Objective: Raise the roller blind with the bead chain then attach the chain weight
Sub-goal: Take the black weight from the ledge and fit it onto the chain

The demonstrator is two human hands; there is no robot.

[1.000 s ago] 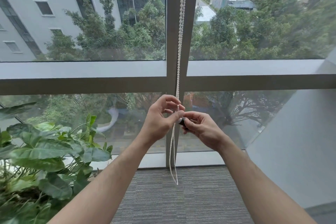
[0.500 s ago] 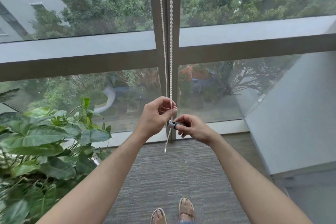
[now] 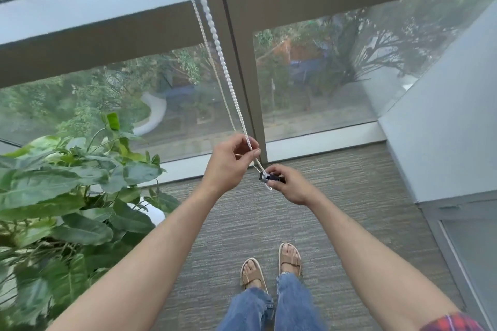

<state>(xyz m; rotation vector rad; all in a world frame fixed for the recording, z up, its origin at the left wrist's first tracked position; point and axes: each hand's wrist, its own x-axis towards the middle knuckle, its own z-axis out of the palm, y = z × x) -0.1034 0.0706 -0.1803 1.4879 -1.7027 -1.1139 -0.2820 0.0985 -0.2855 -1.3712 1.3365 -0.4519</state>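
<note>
A white bead chain [image 3: 218,51] hangs in two strands down the window's middle post. My left hand [image 3: 231,162] pinches the chain between thumb and fingers, just above its lower end. My right hand [image 3: 289,184] grips a small dark chain weight [image 3: 271,178] with a silvery end, held at the bottom of the chain loop. The two hands are close together, a little above the floor by the window sill. The blind itself is out of view above.
A large leafy plant [image 3: 61,196] fills the left side, near my left forearm. A grey wall [image 3: 443,129] juts in at the right. Grey carpet [image 3: 349,209] lies below, with my sandalled feet [image 3: 271,266] and jeans at the bottom.
The view has tilted down, so the floor and my feet now show. The chain loop no longer dangles below my hands; the weight now sits at its lower end.
</note>
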